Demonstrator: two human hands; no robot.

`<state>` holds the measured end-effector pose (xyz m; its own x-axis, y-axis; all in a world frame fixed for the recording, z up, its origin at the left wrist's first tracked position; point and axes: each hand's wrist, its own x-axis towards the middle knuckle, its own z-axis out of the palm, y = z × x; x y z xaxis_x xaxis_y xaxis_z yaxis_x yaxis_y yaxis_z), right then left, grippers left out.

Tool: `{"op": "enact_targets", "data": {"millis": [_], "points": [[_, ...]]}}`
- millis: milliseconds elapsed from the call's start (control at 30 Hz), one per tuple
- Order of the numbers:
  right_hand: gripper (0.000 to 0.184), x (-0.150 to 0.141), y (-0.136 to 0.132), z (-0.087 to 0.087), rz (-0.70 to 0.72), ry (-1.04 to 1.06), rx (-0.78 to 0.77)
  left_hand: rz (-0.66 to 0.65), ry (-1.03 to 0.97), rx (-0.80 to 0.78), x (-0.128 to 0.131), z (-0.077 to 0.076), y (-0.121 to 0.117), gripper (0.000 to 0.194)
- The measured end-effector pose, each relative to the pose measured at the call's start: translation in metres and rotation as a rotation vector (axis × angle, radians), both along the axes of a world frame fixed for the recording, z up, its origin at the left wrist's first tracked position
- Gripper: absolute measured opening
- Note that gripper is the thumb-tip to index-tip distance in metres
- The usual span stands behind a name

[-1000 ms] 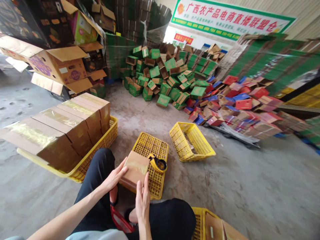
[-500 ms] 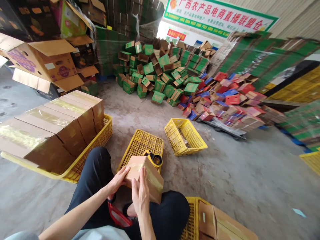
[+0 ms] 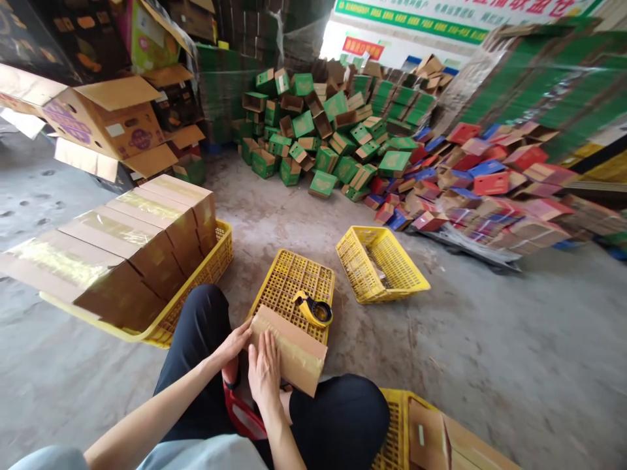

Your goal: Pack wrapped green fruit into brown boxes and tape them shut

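In front of my folded legs, a small brown cardboard box lies slanted, its long taped face turned up toward me. Clear tape runs along that face. My left hand grips the box's left end, with its thumb hidden. Flat on the tape near the same end rests my right hand, fingers stretched out, holding nothing. Just beyond the box, a yellow and black tape dispenser sits on an upturned yellow crate.
On my left, a yellow crate holds several taped boxes. Another yellow crate stands ahead to the right. By my right knee is a crate with cardboard boxes. Green cartons and red-blue cartons lie heaped behind.
The box has been tipped so its long taped face shows more. My right hand has slid from the box's near end onto this face. The view has swung left and slightly down.
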<state>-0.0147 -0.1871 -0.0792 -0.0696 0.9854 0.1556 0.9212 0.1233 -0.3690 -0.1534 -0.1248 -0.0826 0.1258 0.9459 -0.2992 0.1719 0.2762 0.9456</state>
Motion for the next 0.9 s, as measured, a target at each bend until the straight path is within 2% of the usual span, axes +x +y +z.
{"op": "enact_targets", "data": {"millis": [133, 267, 467, 600, 700, 800, 900], "points": [[0.059, -0.011, 0.019, 0.007, 0.054, 0.012, -0.058, -0.064, 0.13, 0.068, 0.001, -0.016, -0.01, 0.065], [0.059, -0.016, 0.036, 0.014, 0.111, -0.006, -0.026, -0.136, 0.095, 0.236, 0.002, -0.026, -0.015, 0.066], [0.056, -0.005, 0.027, 0.007, 0.06, -0.022, 0.05, -0.122, 0.172, 0.211, 0.0, -0.034, -0.017, 0.064], [0.06, 0.008, 0.018, 0.003, 0.027, -0.042, 0.065, -0.092, 0.331, 0.336, 0.004, -0.041, -0.021, 0.062], [0.06, 0.023, 0.008, 0.001, -0.006, -0.052, 0.094, -0.081, 0.519, 0.478, 0.01, -0.039, -0.026, 0.058], [0.06, 0.044, -0.007, 0.0, -0.032, -0.079, 0.111, -0.163, 0.702, 0.53, 0.018, -0.027, -0.028, 0.054], [0.061, 0.066, -0.025, -0.003, -0.077, -0.101, 0.113, -0.261, 0.803, 0.577, 0.03, -0.015, -0.028, 0.053]]}}
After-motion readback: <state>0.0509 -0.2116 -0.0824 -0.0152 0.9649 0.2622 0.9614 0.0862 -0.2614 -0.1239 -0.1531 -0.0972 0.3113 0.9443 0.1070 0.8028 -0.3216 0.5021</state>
